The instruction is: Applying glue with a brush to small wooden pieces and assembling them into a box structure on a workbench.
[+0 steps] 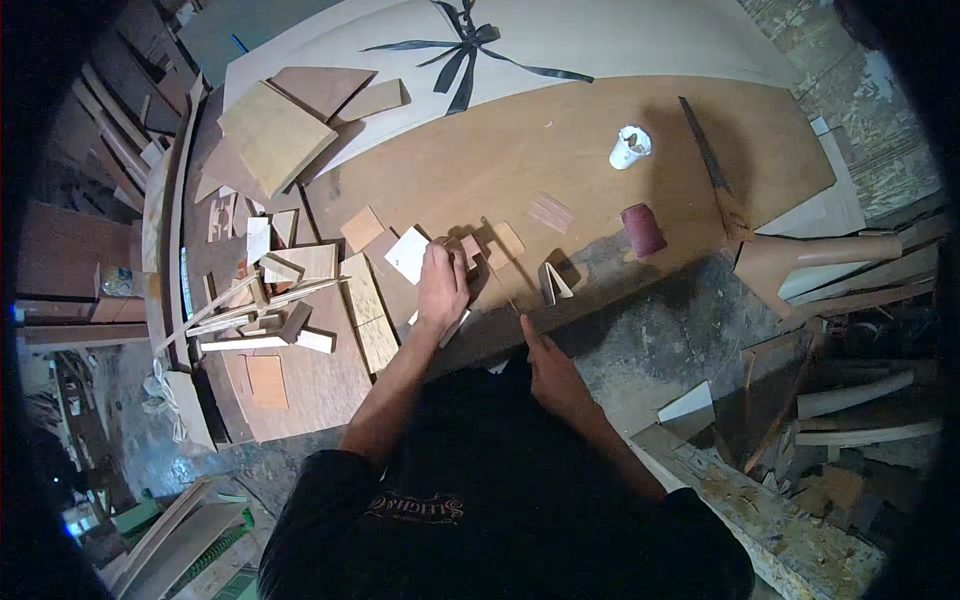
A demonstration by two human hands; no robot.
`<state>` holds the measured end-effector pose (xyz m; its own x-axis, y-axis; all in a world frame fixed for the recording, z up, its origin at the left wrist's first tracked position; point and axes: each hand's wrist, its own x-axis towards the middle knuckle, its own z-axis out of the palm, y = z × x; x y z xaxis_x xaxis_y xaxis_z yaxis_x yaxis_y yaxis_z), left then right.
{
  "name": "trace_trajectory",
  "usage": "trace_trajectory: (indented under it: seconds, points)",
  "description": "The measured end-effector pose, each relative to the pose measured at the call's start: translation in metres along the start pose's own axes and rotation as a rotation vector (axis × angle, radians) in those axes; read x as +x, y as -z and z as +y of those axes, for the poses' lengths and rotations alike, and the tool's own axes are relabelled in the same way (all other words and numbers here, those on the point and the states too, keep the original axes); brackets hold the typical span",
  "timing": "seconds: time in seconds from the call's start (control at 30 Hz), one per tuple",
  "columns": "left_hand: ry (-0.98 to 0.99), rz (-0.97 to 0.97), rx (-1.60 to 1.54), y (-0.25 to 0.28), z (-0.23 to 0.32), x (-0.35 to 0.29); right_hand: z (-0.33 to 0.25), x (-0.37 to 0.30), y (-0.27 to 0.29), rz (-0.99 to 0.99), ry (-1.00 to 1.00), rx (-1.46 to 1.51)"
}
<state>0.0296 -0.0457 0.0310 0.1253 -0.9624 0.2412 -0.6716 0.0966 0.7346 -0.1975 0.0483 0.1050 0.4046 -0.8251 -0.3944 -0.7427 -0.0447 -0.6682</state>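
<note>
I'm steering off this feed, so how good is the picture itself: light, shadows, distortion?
Head view: light falls on the brown board, while the rim goes black. The left hand throws a shadow over the small wood pieces under it. The right hand sits in dimmer light by the board edge. Fisheye bends the pale panel into a curve. Detail is soft, noisy.

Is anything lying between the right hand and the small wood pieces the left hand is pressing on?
Nothing visible. The right hand points a finger at the board's near edge; between it and the small wood pieces under the left hand lies only bare board, with a thin stick alongside.
</note>
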Motion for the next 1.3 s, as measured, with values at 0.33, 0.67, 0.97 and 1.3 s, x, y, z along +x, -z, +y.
trace_trajectory:
  seconds: [0.33,0.67,0.97,1.3]
  points:
    - [0.149,0.106,-0.156,-0.011,0.004,0.004,-0.012,0.015,0.007,-0.021,-0.017,-0.04]
    - [0.108,0.185,-0.105,-0.014,0.007,0.001,-0.003,0.01,-0.001,-0.016,-0.038,-0.028]
    - [0.025,-0.018,0.28,0.014,0.012,0.014,0.01,0.019,-0.001,0.12,0.135,0.102]
    - [-0.104,-0.088,0.317,0.028,0.018,0.009,-0.004,0.016,0.016,0.008,0.016,0.193]
